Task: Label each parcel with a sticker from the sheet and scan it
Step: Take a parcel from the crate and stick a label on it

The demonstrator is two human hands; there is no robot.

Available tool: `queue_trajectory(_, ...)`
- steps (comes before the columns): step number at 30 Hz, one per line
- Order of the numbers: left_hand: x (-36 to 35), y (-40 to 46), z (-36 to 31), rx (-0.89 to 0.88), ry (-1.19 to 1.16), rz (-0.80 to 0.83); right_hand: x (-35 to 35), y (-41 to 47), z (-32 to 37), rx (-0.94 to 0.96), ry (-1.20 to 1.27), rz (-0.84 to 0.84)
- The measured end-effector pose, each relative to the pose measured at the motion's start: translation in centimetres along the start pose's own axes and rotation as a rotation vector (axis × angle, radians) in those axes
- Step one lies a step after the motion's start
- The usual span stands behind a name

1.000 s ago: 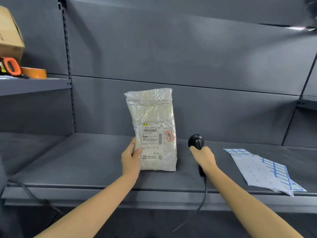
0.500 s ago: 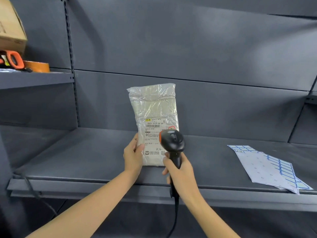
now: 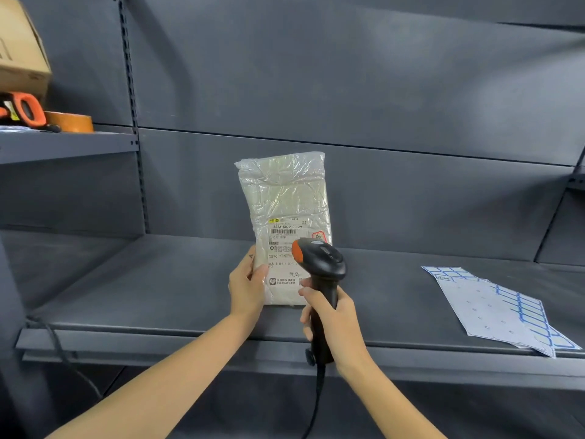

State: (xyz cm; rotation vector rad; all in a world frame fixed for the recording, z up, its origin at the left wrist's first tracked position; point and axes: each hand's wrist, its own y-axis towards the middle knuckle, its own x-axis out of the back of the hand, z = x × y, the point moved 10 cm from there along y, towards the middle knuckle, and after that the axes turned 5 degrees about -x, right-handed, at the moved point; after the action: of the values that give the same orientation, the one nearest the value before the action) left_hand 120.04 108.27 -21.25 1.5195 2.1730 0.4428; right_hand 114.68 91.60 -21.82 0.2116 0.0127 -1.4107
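Your parcel's label (image 3: 285, 248) reads "862A GD79-00 69" over the barcode, "GD79" lower left, "武义" near the bottom; the red-edged sticker's (image 3: 319, 237) writing is too small to read.

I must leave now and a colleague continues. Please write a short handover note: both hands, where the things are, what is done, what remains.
Left hand holds the parcel upright on the shelf.
Right hand grips the scanner, its head in front of the parcel's printed label.
Sticker sheet lies on the shelf to the right.
Done: a red-edged sticker is on the parcel.
Left: finish the scan; whether it has registered cannot be told.
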Motion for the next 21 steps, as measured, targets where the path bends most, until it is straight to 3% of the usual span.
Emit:
queue_trajectory(4,0.1,0.3,0.4,0.030,0.105,0.038,2.7,1.0,0.1,-0.029,0.000,-0.080)
queue_trajectory(8,-0.5,0.5,2.3,0.194,0.304,0.188,7.7,3.3,0.3,-0.129,-0.108,-0.230)
queue_trajectory(12,-1.0,0.3,3.3,0.219,0.545,0.304,11.7,5.9,0.7,-0.195,-0.340,-0.256)
queue_trajectory(21,-1.6,-0.5,4.5,0.252,0.583,0.317,16.3,10.6,0.6,-0.169,-1.036,-0.364)
